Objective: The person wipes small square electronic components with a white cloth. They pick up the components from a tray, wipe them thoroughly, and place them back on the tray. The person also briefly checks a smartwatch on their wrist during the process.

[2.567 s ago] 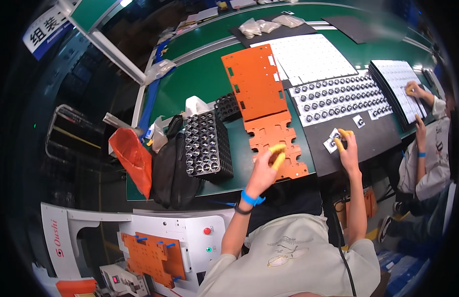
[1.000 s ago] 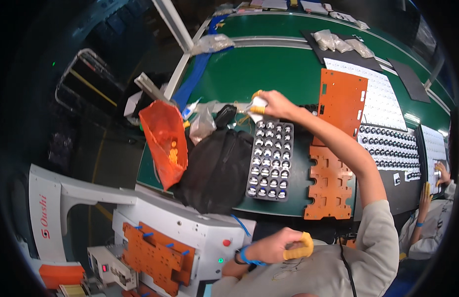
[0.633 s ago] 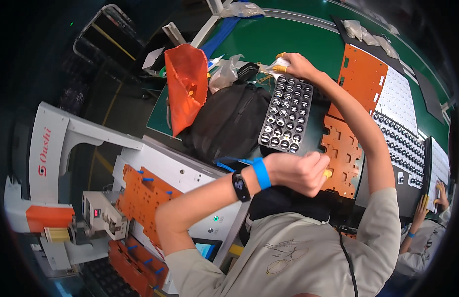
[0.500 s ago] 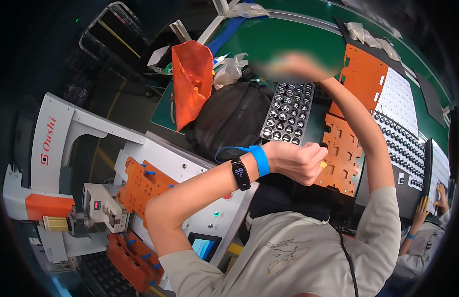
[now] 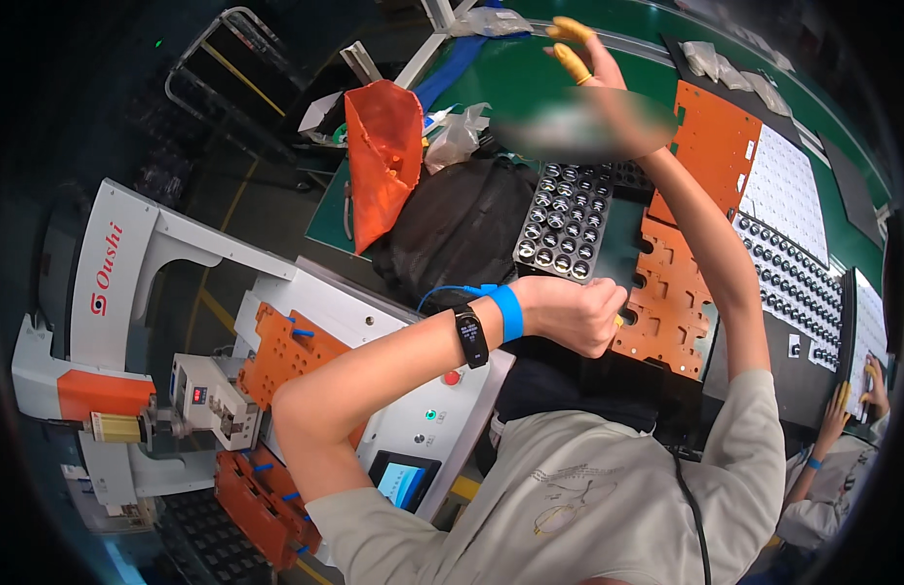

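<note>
My left hand [image 5: 577, 314] is closed in a fist above the near end of a tray of round shiny lens-like parts [image 5: 566, 219]. What it may hold is hidden inside the curled fingers; a bit of yellow shows at them. A blue wrist strap [image 5: 509, 313] and a black wristband [image 5: 470, 336] are on that arm. My right hand [image 5: 600, 70] reaches far out over the green table [image 5: 559, 83], fingers stretched and apart, with yellow finger cots on them. Nothing shows between those fingers. A blurred patch hides the area below its wrist.
An orange plate with cut-outs [image 5: 666, 297] lies right of the tray, near white sheets bearing rows of dark parts [image 5: 793, 283]. A black bag [image 5: 457, 229] and an orange pouch [image 5: 384, 151] stand left. A white machine [image 5: 374, 356] is at lower left; another person's hands [image 5: 837, 414] work at far right.
My right hand has moved farther away, out of the blurred patch, and its fingers now show spread. My left hand has shifted slightly left, still closed.
</note>
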`<move>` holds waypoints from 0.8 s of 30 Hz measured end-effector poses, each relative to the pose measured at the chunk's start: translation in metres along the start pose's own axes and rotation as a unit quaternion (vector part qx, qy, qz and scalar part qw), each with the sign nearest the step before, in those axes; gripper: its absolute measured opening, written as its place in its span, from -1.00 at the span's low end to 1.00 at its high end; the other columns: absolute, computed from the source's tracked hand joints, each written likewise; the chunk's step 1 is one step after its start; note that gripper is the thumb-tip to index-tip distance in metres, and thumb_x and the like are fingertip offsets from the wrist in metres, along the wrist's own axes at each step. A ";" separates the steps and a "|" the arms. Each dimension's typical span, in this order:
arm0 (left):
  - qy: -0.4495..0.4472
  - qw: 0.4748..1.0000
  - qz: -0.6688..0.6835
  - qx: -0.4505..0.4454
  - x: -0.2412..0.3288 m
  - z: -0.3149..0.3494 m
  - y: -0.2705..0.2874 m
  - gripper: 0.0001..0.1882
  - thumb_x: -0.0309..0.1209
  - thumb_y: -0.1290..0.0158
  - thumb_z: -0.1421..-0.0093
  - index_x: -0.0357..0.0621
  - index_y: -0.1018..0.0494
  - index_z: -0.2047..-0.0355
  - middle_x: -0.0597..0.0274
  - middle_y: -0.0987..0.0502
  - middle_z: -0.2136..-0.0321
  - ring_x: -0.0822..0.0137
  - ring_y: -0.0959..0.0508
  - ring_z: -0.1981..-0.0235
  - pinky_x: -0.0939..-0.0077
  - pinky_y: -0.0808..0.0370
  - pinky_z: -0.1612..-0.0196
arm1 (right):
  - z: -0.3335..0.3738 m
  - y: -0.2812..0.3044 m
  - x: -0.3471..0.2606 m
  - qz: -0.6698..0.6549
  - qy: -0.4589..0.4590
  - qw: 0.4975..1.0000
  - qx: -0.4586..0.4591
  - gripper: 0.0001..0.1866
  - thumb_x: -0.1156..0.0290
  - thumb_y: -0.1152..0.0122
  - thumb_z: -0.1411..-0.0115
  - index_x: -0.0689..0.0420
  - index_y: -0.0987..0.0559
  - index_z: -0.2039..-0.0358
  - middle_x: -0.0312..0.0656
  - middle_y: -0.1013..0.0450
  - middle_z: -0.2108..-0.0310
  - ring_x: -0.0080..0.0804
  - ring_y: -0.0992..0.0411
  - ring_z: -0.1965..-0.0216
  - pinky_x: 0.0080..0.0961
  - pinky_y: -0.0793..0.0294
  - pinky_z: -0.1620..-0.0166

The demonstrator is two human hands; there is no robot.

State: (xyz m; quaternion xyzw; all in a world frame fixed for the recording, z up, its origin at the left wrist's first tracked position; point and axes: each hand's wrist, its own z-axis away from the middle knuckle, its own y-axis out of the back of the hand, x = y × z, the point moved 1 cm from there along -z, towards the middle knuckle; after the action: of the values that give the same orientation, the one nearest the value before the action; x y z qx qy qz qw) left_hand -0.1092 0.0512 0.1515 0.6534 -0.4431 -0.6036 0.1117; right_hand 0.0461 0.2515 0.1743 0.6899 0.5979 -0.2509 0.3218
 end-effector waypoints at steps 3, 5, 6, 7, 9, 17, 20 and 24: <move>0.011 1.000 0.008 0.000 0.006 -0.001 -0.011 -0.77 -0.30 -0.06 0.22 0.03 -0.24 0.85 0.48 -0.24 0.80 0.40 -0.28 0.61 0.53 -0.08 0.56 | 0.041 -0.018 -0.127 -0.173 0.169 0.961 -0.133 -0.53 0.37 -0.12 -0.32 0.19 -0.30 -0.19 -0.08 -0.41 -0.05 -0.39 -0.47 -0.02 -0.42 -0.48 -0.05; 0.015 1.000 0.008 0.003 0.009 0.003 -0.015 -0.77 -0.30 -0.06 0.22 0.02 -0.24 0.84 0.48 -0.24 0.80 0.40 -0.28 0.61 0.53 -0.09 0.56 | 0.089 -0.022 -0.170 -0.128 0.234 0.908 -0.324 -0.51 0.38 -0.14 -0.26 0.25 -0.32 -0.16 0.01 -0.37 -0.10 -0.12 -0.45 -0.06 -0.27 -0.45 -0.11; 0.020 1.000 0.013 0.001 0.008 0.005 -0.012 -0.77 -0.30 -0.06 0.22 0.02 -0.25 0.84 0.48 -0.24 0.80 0.40 -0.28 0.61 0.53 -0.09 0.56 | 0.102 -0.026 -0.196 -0.106 0.275 0.867 -0.401 -0.50 0.36 -0.14 -0.24 0.29 -0.33 -0.14 0.05 -0.36 -0.10 0.00 -0.42 -0.07 -0.21 -0.44 -0.14; 0.022 1.000 0.006 -0.001 0.007 0.007 -0.005 -0.77 -0.29 -0.06 0.22 0.02 -0.25 0.84 0.48 -0.24 0.80 0.40 -0.28 0.61 0.53 -0.09 0.56 | 0.118 -0.032 -0.210 -0.093 0.299 0.855 -0.413 -0.49 0.36 -0.13 -0.23 0.31 -0.33 -0.14 0.08 -0.35 -0.10 0.06 -0.40 -0.08 -0.16 -0.43 -0.14; 0.012 1.000 0.012 0.014 0.008 0.005 -0.011 -0.77 -0.29 -0.06 0.22 0.02 -0.25 0.84 0.48 -0.25 0.80 0.41 -0.29 0.61 0.53 -0.09 0.56 | 0.134 -0.032 -0.204 -0.038 0.318 0.848 -0.422 -0.48 0.34 -0.14 -0.19 0.30 -0.37 -0.13 0.11 -0.35 -0.12 0.12 -0.41 -0.07 -0.11 -0.42 -0.14; 0.006 0.999 -0.011 0.031 0.005 0.009 -0.015 -0.78 -0.29 -0.06 0.22 0.02 -0.26 0.83 0.48 -0.26 0.80 0.41 -0.30 0.61 0.54 -0.10 0.56 | 0.142 -0.018 -0.189 -0.015 0.280 0.877 -0.391 -0.47 0.39 -0.18 -0.10 0.25 -0.43 -0.12 0.11 -0.40 -0.10 0.15 -0.44 -0.07 -0.16 -0.54 -0.04; 0.001 0.999 -0.016 0.037 0.005 0.007 -0.016 -0.78 -0.28 -0.06 0.22 0.02 -0.27 0.83 0.48 -0.27 0.80 0.41 -0.31 0.61 0.54 -0.10 0.56 | 0.142 -0.021 -0.195 0.004 0.293 0.869 -0.398 -0.46 0.38 -0.16 -0.09 0.29 -0.43 -0.11 0.11 -0.38 -0.13 0.15 -0.44 -0.06 -0.14 -0.52 -0.06; -0.011 0.998 -0.016 0.060 0.004 0.001 -0.028 -0.78 -0.28 -0.07 0.22 0.01 -0.28 0.83 0.48 -0.27 0.80 0.41 -0.32 0.60 0.54 -0.11 0.56 | 0.146 -0.021 -0.191 0.026 0.313 0.852 -0.419 -0.45 0.39 -0.17 -0.08 0.30 -0.43 -0.11 0.10 -0.38 -0.13 0.14 -0.45 -0.05 -0.14 -0.50 -0.08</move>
State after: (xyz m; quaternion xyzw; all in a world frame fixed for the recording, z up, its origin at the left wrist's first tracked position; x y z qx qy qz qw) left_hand -0.0980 0.0649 0.1293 0.6595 -0.4694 -0.5843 0.0575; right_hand 0.0000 0.0176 0.2137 0.5467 0.6974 0.2610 0.3829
